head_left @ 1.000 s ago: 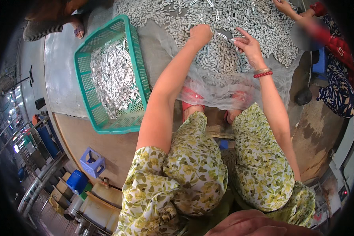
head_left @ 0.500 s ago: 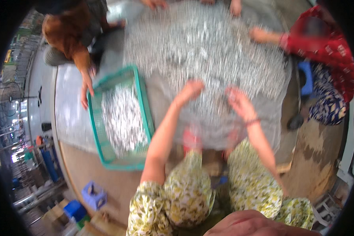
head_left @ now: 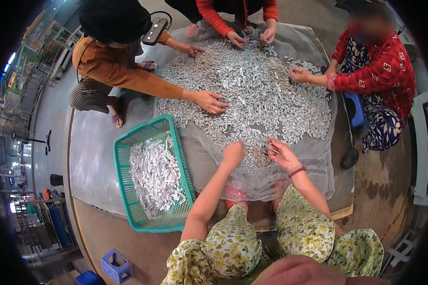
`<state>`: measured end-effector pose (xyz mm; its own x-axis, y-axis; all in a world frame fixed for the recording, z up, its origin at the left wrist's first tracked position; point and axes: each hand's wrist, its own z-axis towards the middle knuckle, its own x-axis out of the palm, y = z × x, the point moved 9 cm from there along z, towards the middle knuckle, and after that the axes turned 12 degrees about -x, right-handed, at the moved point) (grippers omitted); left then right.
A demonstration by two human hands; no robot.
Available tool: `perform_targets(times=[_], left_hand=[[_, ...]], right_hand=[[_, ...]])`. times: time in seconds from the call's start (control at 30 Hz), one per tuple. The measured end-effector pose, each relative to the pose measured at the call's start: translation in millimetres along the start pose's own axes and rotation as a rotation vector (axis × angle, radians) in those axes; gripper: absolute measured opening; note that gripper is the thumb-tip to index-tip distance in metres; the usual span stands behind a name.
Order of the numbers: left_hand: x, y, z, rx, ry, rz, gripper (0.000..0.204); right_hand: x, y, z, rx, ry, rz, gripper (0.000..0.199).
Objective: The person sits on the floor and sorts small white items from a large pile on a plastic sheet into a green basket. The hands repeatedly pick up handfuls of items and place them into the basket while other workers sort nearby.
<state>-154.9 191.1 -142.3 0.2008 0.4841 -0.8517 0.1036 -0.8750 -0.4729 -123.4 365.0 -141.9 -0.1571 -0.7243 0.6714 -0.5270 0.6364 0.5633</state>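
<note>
A wide spread of small, silvery, elongated pieces (head_left: pixel 252 95) lies on a thin translucent mesh sheet (head_left: pixel 314 166). My left hand (head_left: pixel 234 154) is curled closed at the near edge of the spread; whatever its fingers hold, if anything, is hidden. Across a narrow gap, my right hand (head_left: pixel 283 156) hovers low over the pieces, its fingers loosely bent and apart, and I see nothing in them. Left of my left forearm stands a green plastic basket (head_left: pixel 190 187), partly filled with shiny silvery strips (head_left: pixel 154 175) that look longer than many in the spread.
A person in an orange-brown top (head_left: pixel 123 76) reaches in from the left. Another in red sleeves (head_left: pixel 214 19) works at the far side, and a third in a red patterned top (head_left: pixel 383 73) at the right. A blue stool (head_left: pixel 354 109) and a purple-blue stool (head_left: pixel 117 267) stand nearby.
My view has shifted, so the whole scene sits lower in the picture. The left person's hand has left the basket and now rests on the pieces. Both my hands remain at the near edge.
</note>
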Motion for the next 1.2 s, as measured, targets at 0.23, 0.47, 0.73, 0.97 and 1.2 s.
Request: perform_targets(times=[0.23, 0.47, 0.73, 0.97, 1.2], left_hand=[[-18.4, 13.4, -20.7, -0.185, -0.022, -0.266, 0.03], [26.6, 8.1, -31.8, -0.409, 0.434, -1.069, 0.025], [45.9, -19.1, -55.6, -0.587, 0.803, -1.78, 0.036], [61.7, 22.6, -46.6, -0.755, 0.553, -1.972, 0.025], [-119.4, 65.9, -83.0, -0.431, 0.015, -1.639, 0.025]], right_hand=[[-31.5, -7.1, 13.6, -0.064, -0.066, 0.05, 0.027], [2.1, 15.9, 13.4, -0.296, -0.058, -0.201, 0.065], [84.4, 23.5, -5.8, -0.577, 0.274, -0.983, 0.07], [124.7, 13.4, -19.0, -0.787, 0.487, -1.222, 0.052], [35.9, 56.0, 12.0, -0.586, 0.093, -1.084, 0.038]])
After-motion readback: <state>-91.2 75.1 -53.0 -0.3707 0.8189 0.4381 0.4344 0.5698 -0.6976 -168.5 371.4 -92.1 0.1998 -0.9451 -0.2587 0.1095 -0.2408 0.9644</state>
